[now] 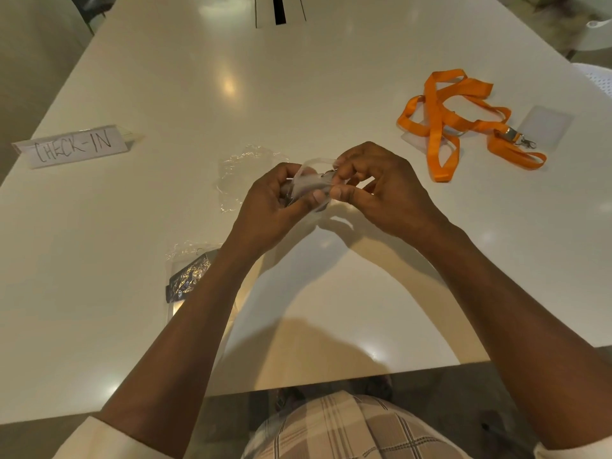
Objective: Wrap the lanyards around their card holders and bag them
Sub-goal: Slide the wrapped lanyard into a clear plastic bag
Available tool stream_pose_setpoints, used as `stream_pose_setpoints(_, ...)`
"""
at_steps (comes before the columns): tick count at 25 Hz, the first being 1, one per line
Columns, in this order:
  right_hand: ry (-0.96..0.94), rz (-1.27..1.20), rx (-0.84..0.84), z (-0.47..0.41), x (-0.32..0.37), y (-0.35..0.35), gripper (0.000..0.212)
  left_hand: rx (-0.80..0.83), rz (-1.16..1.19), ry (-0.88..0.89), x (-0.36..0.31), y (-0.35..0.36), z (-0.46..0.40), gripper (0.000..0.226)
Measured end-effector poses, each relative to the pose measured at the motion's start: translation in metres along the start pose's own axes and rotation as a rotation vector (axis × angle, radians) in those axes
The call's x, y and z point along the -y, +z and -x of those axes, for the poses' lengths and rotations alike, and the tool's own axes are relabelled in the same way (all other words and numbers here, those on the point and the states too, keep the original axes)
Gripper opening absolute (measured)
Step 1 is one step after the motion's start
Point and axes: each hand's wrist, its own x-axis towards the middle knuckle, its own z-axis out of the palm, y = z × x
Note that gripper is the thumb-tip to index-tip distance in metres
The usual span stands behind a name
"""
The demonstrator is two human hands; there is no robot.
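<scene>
Above the middle of the white table (132, 226), my left hand (275, 207) and my right hand (374, 190) both pinch a clear card holder (313, 183). A small metal clip shows at its top edge, between my fingers. An orange lanyard (443, 120) lies tangled at the right, with a metal hook at its end. It rests partly on one clear card holder (410, 138), and another clear card holder (544, 125) lies beside the hook. Empty clear bags (245, 173) lie just beyond my left hand. A filled bag with a dark lanyard (188, 279) sits under my left forearm.
A folded paper sign reading CHECK-IN (74, 147) stands at the left. A cable slot (280, 9) is set in the table's far middle. A white chair (596, 77) shows past the right edge. The table's near edge runs just in front of my lap.
</scene>
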Motion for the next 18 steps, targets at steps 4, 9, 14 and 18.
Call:
stream_pose_setpoints(4, 0.0, 0.09, -0.028, -0.003, 0.004, -0.002, 0.019, -0.032, 0.013, 0.005, 0.0, -0.005, 0.002, 0.029)
stream_pose_setpoints(9, 0.016, 0.088, -0.069, -0.007, 0.02, -0.006, 0.034, -0.038, 0.119, 0.037, -0.008, -0.006, 0.0, 0.019)
stream_pose_setpoints(14, 0.123, -0.25, 0.002, -0.011, 0.02, -0.01, 0.021, -0.118, 0.301, -0.074, -0.009, -0.005, 0.0, 0.027)
stream_pose_setpoints(18, 0.15, -0.292, -0.036, -0.01, 0.015, -0.006, 0.02, -0.146, 0.372, -0.105, -0.013, -0.001, 0.0, 0.026)
